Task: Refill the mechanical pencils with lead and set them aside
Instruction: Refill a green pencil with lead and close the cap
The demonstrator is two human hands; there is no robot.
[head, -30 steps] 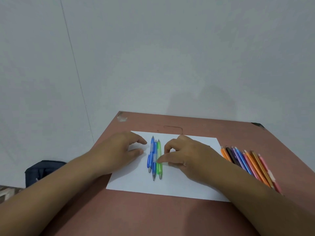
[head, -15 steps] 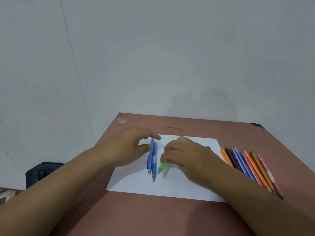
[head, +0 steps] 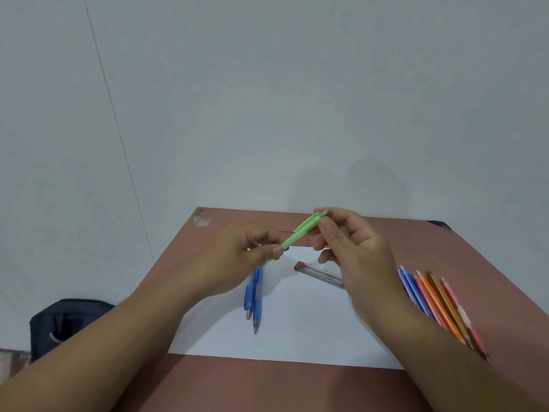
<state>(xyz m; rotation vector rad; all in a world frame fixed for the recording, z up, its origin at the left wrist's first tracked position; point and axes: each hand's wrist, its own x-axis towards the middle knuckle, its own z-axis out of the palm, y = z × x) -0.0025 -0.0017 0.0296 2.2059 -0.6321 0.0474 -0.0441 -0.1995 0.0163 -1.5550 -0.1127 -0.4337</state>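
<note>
both hands pinched the green pencil (head: pixel 300 233), left hand (head: pixel 234 263) low, right hand (head: pixel 353 248) at the cap; risk was dropping the cap onto the 2 blue pencils (head: pixel 253 295).

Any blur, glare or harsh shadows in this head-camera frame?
Head view: even, soft light, no glare; faint shadows on the white paper sheet under both hands; slight motion blur on the left hand, right hand and green mechanical pencil.

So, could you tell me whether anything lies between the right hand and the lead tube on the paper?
Nothing visible does. The lead tube lies bare on the paper, just below the right hand, which together with the left hand holds the green pencil.
</note>
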